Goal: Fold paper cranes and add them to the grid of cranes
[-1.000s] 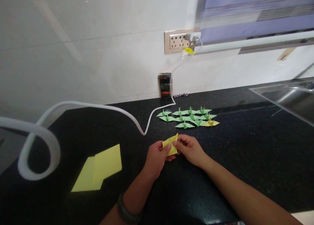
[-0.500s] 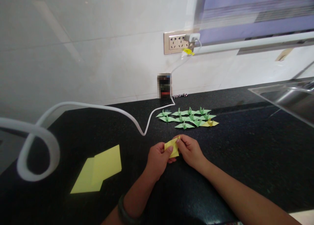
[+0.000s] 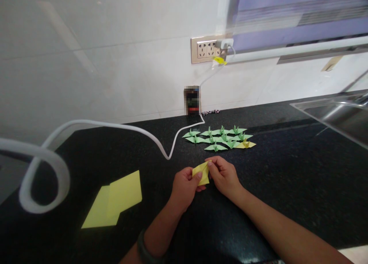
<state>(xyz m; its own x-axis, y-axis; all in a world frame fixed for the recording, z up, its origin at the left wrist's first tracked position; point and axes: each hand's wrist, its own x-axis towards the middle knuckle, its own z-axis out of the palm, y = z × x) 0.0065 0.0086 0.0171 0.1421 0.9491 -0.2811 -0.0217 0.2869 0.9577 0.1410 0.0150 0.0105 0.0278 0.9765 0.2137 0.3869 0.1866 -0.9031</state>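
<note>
A small folded yellow paper (image 3: 202, 173) is pinched between both my hands just above the black countertop (image 3: 287, 187). My left hand (image 3: 184, 187) grips its left side with thumb on top and fingers curled under. My right hand (image 3: 225, 175) pinches its right upper edge with fingertips closed. Beyond the hands lies a cluster of several green paper cranes (image 3: 217, 137) with one yellow crane (image 3: 246, 144) at its right end.
Two flat yellow paper sheets (image 3: 113, 200) lie overlapped at the left front. A white cable (image 3: 138, 129) runs from a wall socket (image 3: 208, 49) across the counter and loops at the far left. A steel sink (image 3: 336, 116) sits at the right.
The yellow paper has been pressed smaller and lower between my fingers; my right fingertips have shifted along its top edge. The hands stay in nearly the same spot.
</note>
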